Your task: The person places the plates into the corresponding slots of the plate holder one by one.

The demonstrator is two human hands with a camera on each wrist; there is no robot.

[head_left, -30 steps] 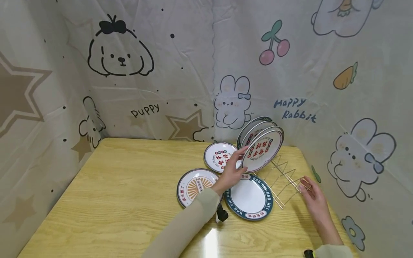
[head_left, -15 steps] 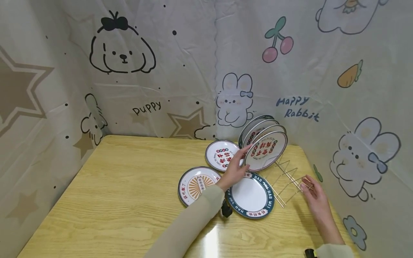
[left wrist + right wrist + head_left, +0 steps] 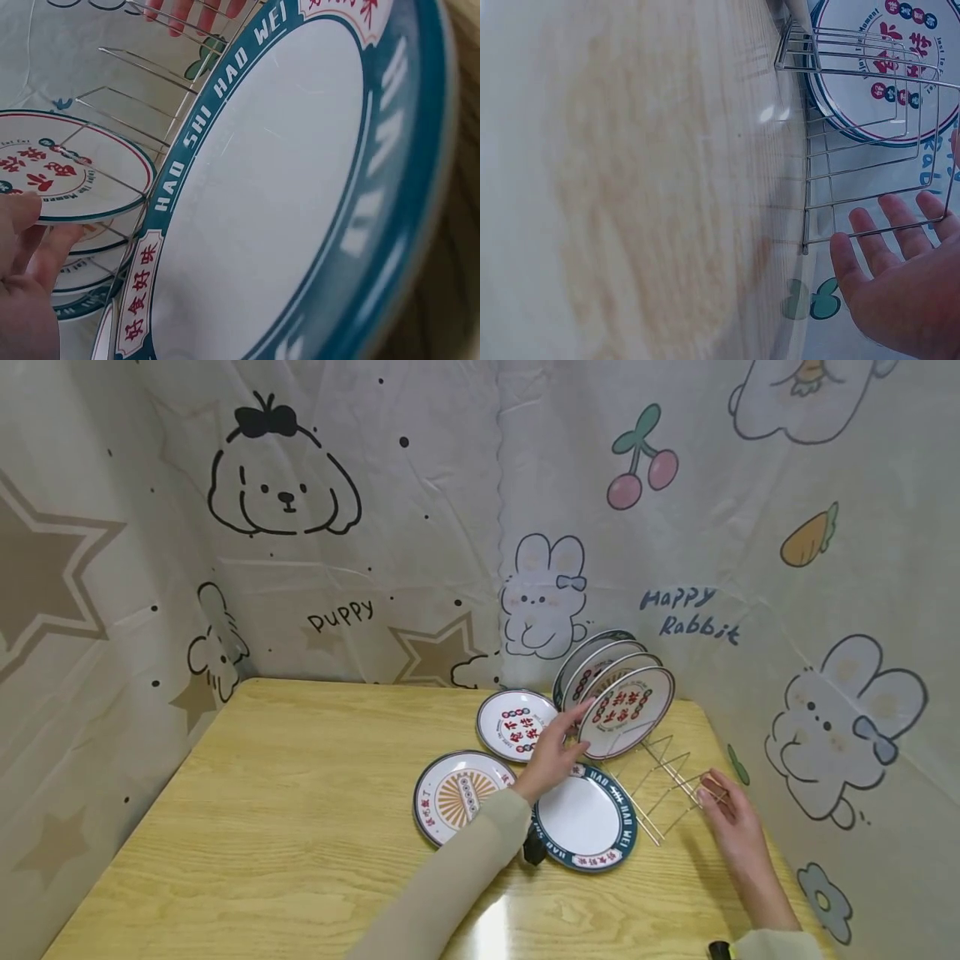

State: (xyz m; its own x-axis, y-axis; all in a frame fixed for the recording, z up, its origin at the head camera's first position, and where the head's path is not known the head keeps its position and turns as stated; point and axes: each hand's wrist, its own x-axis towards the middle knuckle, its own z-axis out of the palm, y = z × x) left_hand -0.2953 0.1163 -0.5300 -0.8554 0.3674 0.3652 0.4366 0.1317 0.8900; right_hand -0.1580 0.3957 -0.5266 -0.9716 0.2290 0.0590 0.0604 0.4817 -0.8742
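Note:
A wire plate rack (image 3: pixel 806 196) lies along the right part of the table, holding several plates on edge at its far end. My left hand (image 3: pixel 551 762) pinches the lower left rim of the front plate (image 3: pixel 632 714), white with red lettering, which leans back in the rack. In the left wrist view that plate (image 3: pixel 90 161) shows between thumb and fingers. At the rack's near end, my right hand (image 3: pixel 729 818) grips the end wire; its fingers (image 3: pixel 907 225) pass behind the wire, while most of the thumb is out of the right wrist view.
Three plates lie flat left of the rack: a green-rimmed one (image 3: pixel 581 818), one with an orange sunburst (image 3: pixel 453 797) and one with red lettering (image 3: pixel 504 722). A patterned curtain (image 3: pixel 435 543) hangs behind and beside the wooden table (image 3: pixel 285 810).
The front plate has shifted right and toward me with my left hand, widening the gap to the plate behind it. My right hand stays on the rack's end.

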